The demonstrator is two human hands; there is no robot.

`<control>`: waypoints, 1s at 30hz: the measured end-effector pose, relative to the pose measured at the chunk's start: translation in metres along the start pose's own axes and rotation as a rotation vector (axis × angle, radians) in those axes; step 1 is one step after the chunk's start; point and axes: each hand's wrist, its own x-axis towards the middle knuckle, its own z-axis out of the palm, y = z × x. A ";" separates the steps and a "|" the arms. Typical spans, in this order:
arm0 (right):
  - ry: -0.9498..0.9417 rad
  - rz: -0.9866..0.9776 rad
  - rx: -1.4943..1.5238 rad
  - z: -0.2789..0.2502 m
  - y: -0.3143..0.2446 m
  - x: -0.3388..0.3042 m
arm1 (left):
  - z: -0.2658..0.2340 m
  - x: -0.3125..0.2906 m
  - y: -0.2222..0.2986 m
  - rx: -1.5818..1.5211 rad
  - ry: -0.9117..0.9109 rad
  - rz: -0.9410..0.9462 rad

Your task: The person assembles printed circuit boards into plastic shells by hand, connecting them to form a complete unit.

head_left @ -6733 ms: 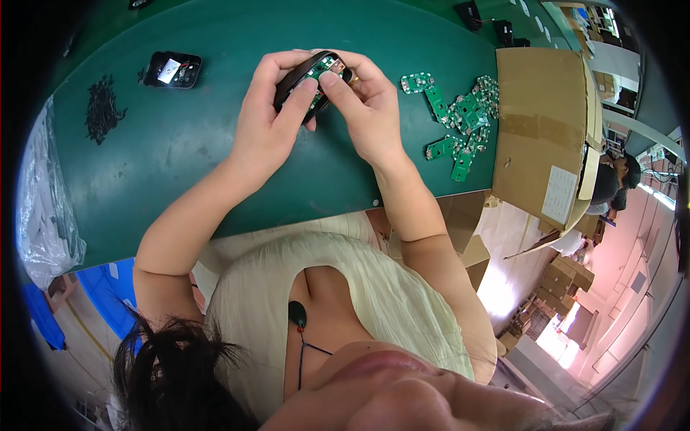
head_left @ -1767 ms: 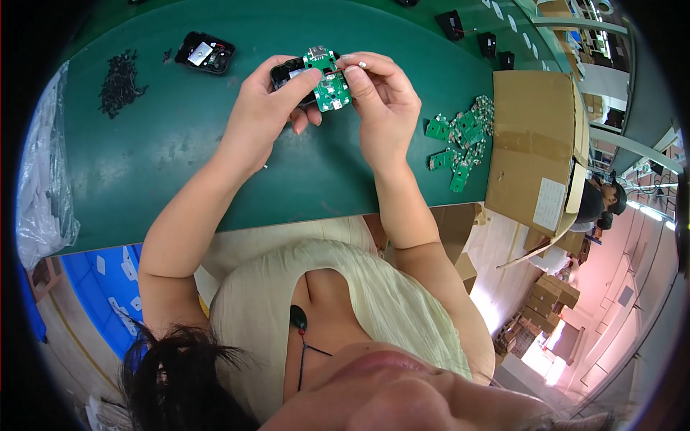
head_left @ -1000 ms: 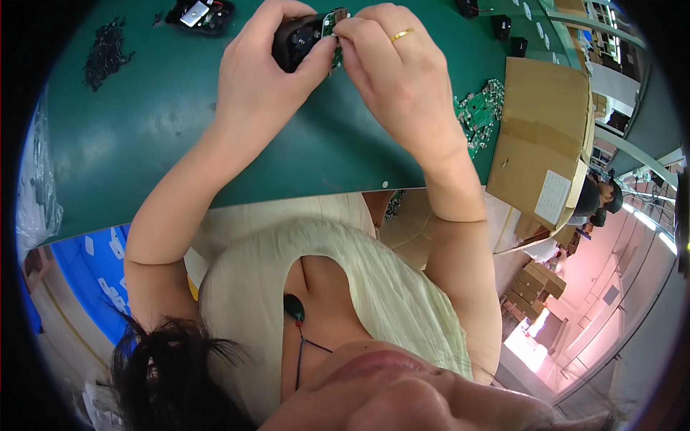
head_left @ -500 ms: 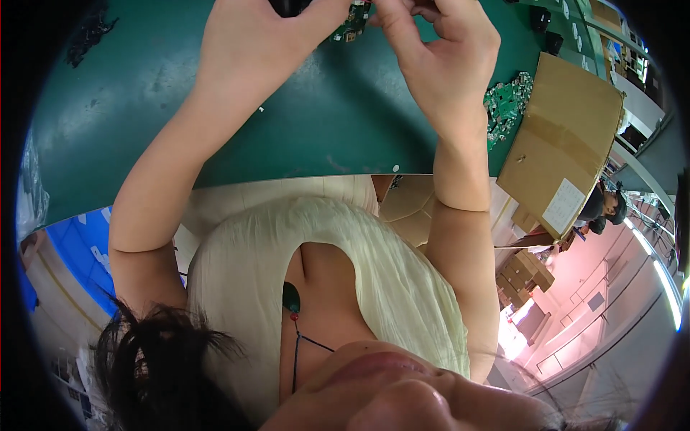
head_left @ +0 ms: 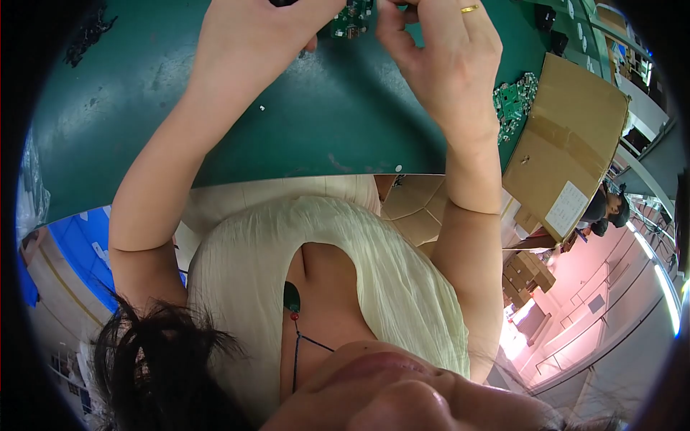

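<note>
At the top edge of the view my left hand (head_left: 262,32) is closed on a small green circuit board (head_left: 351,21), which shows beyond its fingers over the table. A black object (head_left: 282,3) shows beside the same hand, mostly cut off by the frame. Just right of the board, my right hand (head_left: 456,54) has its fingers curled and thumb bent inward, with a gold ring on one finger. Its fingertips run out of the picture, so what they pinch is hidden. A gap separates this hand from the visible part of the board.
Several green circuit boards (head_left: 514,104) lie right of my right wrist, beside a cardboard box (head_left: 568,122). Dark tangled parts (head_left: 90,36) sit at the far left of the green table (head_left: 323,129). Black blocks (head_left: 550,29) stand at the far right. A blue bin (head_left: 83,248) is below left.
My right hand has shifted slightly right, away from the board, and turned so its ring shows. More of the board is visible. My left hand has barely moved.
</note>
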 end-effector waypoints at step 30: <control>-0.337 0.039 -0.368 -0.009 -0.036 0.023 | -0.001 -0.004 -0.004 0.174 0.104 0.239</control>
